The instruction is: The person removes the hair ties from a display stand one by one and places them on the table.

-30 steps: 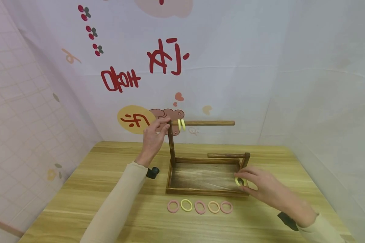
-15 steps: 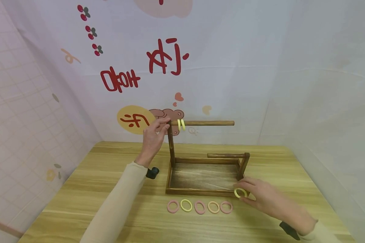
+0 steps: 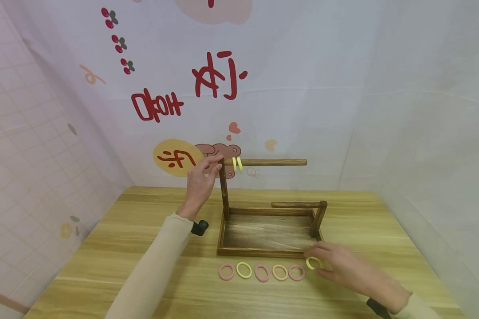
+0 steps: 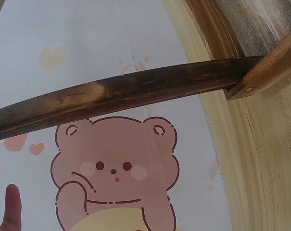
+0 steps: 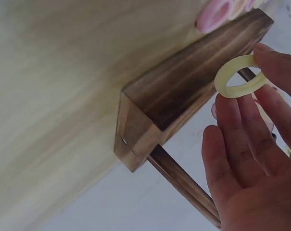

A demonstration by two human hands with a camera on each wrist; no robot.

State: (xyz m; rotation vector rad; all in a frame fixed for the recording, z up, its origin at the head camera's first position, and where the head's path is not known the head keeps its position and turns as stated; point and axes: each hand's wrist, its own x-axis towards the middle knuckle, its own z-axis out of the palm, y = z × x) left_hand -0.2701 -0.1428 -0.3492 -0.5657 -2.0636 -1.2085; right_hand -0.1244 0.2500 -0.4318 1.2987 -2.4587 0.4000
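Note:
A dark wooden rack (image 3: 271,253) with a shallow tray base stands on the table, with a tall post at left and a short one at right. My left hand (image 3: 199,186) pinches the top of the tall post (image 3: 224,190); only some fingertips (image 4: 11,207) appear in the left wrist view. Two yellow hair ties (image 3: 237,164) hang on the upper bar (image 3: 275,162), close to that hand. My right hand (image 3: 343,268) pinches another yellow hair tie (image 5: 223,83) between thumb and fingers, just off the tray's front right corner.
On the table (image 3: 143,257) before the tray lies a row of several hair ties: pink, yellow and orange, one being the pink hair tie (image 3: 296,272) at its right end. The short lower bar (image 3: 295,204) points left. A printed cloth (image 3: 295,110) hangs behind.
My right hand has brought the yellow hair tie down and toward me, from beside the short post to near the row's right end. The left hand has stayed at the tall post.

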